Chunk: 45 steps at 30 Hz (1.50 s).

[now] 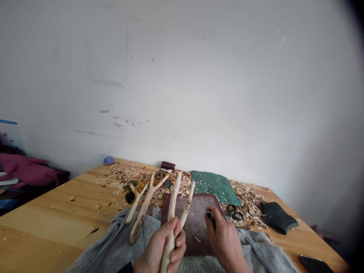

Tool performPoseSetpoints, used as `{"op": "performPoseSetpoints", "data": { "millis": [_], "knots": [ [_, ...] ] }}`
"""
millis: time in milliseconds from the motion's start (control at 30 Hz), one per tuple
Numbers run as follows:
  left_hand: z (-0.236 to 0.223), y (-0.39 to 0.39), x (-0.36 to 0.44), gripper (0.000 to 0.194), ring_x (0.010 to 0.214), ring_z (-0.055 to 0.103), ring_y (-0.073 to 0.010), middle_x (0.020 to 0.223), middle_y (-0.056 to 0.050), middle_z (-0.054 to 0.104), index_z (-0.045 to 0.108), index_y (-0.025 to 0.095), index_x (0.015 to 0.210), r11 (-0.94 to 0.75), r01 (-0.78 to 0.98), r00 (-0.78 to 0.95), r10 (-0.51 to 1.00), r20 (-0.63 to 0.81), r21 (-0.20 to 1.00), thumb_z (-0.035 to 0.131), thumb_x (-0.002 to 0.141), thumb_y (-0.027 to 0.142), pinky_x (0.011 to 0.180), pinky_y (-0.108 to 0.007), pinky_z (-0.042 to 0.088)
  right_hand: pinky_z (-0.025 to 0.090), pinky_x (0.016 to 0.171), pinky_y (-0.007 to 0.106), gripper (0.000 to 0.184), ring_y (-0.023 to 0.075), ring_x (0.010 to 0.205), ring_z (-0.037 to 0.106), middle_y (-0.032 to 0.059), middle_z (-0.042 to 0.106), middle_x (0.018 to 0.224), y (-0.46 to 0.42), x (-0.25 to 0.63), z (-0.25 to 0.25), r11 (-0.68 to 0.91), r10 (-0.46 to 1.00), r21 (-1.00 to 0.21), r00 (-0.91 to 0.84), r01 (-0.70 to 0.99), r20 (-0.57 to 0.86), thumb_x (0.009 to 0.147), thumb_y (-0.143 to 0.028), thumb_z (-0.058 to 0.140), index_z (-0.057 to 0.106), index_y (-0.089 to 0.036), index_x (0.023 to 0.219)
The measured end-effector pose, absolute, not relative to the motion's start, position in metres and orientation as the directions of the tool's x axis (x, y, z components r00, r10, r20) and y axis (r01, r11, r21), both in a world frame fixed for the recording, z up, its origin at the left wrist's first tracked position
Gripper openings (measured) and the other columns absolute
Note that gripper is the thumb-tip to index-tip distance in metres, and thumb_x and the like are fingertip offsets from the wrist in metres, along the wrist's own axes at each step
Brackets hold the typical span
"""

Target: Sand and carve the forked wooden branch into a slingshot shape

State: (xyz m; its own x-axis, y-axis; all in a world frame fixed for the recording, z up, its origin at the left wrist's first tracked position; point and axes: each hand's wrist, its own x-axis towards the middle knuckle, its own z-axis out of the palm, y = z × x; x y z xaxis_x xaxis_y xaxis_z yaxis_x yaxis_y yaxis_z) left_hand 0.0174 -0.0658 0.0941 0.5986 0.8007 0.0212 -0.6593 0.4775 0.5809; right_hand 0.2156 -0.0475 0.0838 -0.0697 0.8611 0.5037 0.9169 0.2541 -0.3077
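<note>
My left hand (167, 246) is wrapped round the lower stem of a peeled, Y-shaped forked stick (174, 197), whose two prongs point up and away from me. To its right, my right hand (222, 237) is closed on the black handle of a small knife (209, 216). The thin blade points up and left, apart from the stick, and is hard to make out. Beneath both hands lies a dark brown leather sheet (196, 223) on a grey cloth (256, 246). Two more forked sticks, a longer one (146, 201) and a shorter one (133, 208), rest left of my left hand.
Wood shavings (247, 197) cover much of the wooden table (57, 223). Behind the leather lie a green sheet (213, 185) and a dark thread spool (167, 165). Black-handled scissors (236, 214), a black folded piece (277, 217) and a phone-like object (314, 263) are at right.
</note>
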Motion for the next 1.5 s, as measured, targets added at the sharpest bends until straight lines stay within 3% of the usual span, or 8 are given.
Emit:
{"op": "performPoseSetpoints", "data": {
  "millis": [200, 333, 400, 500, 633, 867, 1067, 1500],
  "knots": [
    [0.091, -0.058, 0.011, 0.036, 0.039, 0.044, -0.0061, 0.065, 0.003, 0.054, 0.043, 0.021, 0.071, 0.533, -0.546, 0.601, 0.787, -0.141, 0.647, 0.061, 0.081, 0.051, 0.028, -0.014, 0.022, 0.045, 0.054, 0.027, 0.023, 0.0221, 0.065, 0.069, 0.0075, 0.069, 0.076, -0.057, 0.217, 0.096, 0.325, 0.846, -0.437, -0.051, 0.839, 0.531, 0.097, -0.040, 0.032, 0.044, -0.021, 0.097],
    [0.090, -0.052, 0.009, 0.038, 0.047, 0.058, -0.0103, 0.074, -0.004, 0.061, 0.046, 0.019, 0.074, 0.586, -0.321, 0.571, 0.746, -0.342, 0.744, 0.063, 0.078, 0.052, 0.029, -0.015, 0.023, 0.041, 0.054, 0.026, 0.024, 0.0202, 0.058, 0.064, 0.0042, 0.065, 0.065, -0.059, 0.216, 0.106, 0.298, 0.886, -0.480, -0.053, 0.825, 0.460, 0.096, -0.039, 0.029, 0.044, -0.024, 0.085],
    [0.090, -0.050, 0.007, 0.038, 0.044, 0.059, -0.0114, 0.073, -0.003, 0.063, 0.048, 0.019, 0.089, 0.544, -0.195, 0.509, 0.767, -0.390, 0.816, 0.063, 0.077, 0.052, 0.030, -0.015, 0.026, 0.040, 0.054, 0.024, 0.027, 0.0182, 0.057, 0.063, 0.0036, 0.065, 0.064, -0.058, 0.216, 0.108, 0.287, 0.916, -0.484, -0.089, 0.827, 0.392, 0.095, -0.038, 0.031, 0.047, -0.024, 0.081],
    [0.089, -0.051, 0.003, 0.041, 0.038, 0.057, -0.0115, 0.072, 0.000, 0.064, 0.043, 0.023, 0.101, 0.449, -0.023, 0.458, 0.799, -0.390, 0.893, 0.063, 0.078, 0.049, 0.031, -0.016, 0.029, 0.036, 0.052, 0.023, 0.030, 0.0178, 0.060, 0.065, 0.0037, 0.069, 0.067, -0.054, 0.216, 0.107, 0.207, 0.954, -0.402, -0.094, 0.892, 0.284, 0.095, -0.040, 0.036, 0.056, -0.023, 0.080],
    [0.088, -0.053, -0.005, 0.035, 0.032, 0.050, -0.0107, 0.062, 0.005, 0.059, 0.038, 0.025, 0.094, 0.391, 0.117, 0.425, 0.811, -0.402, 0.913, 0.064, 0.075, 0.038, 0.033, -0.017, 0.033, 0.033, 0.050, 0.025, 0.030, 0.0216, 0.066, 0.069, 0.0056, 0.072, 0.073, -0.054, 0.212, 0.101, 0.095, 0.985, -0.175, -0.066, 0.980, 0.161, 0.097, -0.040, 0.037, 0.061, -0.023, 0.089],
    [0.097, -0.058, -0.009, 0.017, 0.026, 0.040, -0.0105, 0.046, 0.009, 0.050, 0.038, 0.025, 0.079, 0.318, 0.329, 0.187, 0.901, -0.392, 0.889, 0.053, 0.080, 0.035, 0.033, -0.019, 0.029, 0.035, 0.047, 0.024, 0.021, 0.0215, 0.067, 0.072, 0.0087, 0.072, 0.075, -0.063, 0.202, 0.092, 0.176, 0.982, -0.045, -0.172, 0.983, 0.084, 0.098, -0.021, 0.035, 0.055, -0.018, 0.104],
    [0.098, -0.060, -0.008, 0.019, 0.023, 0.037, -0.0120, 0.035, 0.011, 0.043, 0.039, 0.026, 0.070, 0.264, 0.339, 0.170, 0.927, -0.335, 0.903, 0.054, 0.079, 0.034, 0.036, -0.021, 0.029, 0.042, 0.051, 0.026, 0.024, 0.0248, 0.069, 0.072, 0.0090, 0.072, 0.075, -0.066, 0.196, 0.084, 0.195, 0.980, -0.010, -0.195, 0.981, 0.047, 0.098, -0.021, 0.036, 0.059, -0.020, 0.103],
    [0.071, -0.056, -0.011, 0.024, 0.027, 0.038, -0.0136, 0.036, 0.008, 0.042, 0.045, 0.025, 0.068, 0.166, 0.266, 0.181, 0.959, -0.218, 0.950, 0.060, 0.081, 0.038, 0.046, -0.025, 0.028, 0.045, 0.064, 0.028, 0.028, 0.0240, 0.083, 0.072, 0.0101, 0.074, 0.088, -0.061, 0.196, 0.087, 0.194, 0.974, -0.206, -0.213, 0.959, -0.074, 0.096, -0.026, 0.036, 0.064, -0.021, 0.099]
  ]
}}
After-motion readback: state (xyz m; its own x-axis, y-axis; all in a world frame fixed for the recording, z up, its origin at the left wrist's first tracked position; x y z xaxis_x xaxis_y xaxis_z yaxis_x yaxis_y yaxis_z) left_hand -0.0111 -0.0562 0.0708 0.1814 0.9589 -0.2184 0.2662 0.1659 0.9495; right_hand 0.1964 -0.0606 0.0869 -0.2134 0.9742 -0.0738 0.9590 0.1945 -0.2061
